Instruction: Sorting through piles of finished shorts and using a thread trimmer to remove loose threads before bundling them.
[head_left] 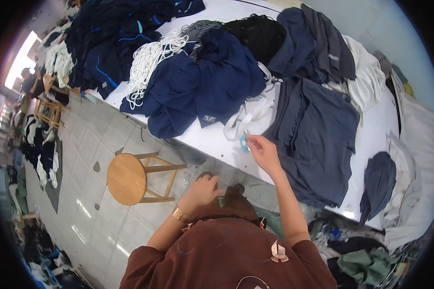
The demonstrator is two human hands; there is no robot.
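At the near edge of the white table, my right hand (264, 153) has its thumb and fingertips closed at a small pair of teal-handled thread snips (244, 143). The snips' metal tip points away from me. My left hand (203, 190), with a gold-coloured band on its wrist, hangs in front of my body, away from the table; its fingers are loosely apart and hold nothing. White tape or strap (248, 118) lies in loops just beyond the snips. Right of my right hand is a stack of dark grey garments (318, 139).
Navy garments (202, 82) and white cords (152, 60) are heaped across the white table (217, 144). Dark garments with blue trim (111, 43) lie farther left. A round wooden stool (127, 179) stands on the tiled floor at left. Cloth is piled below right (366, 265).
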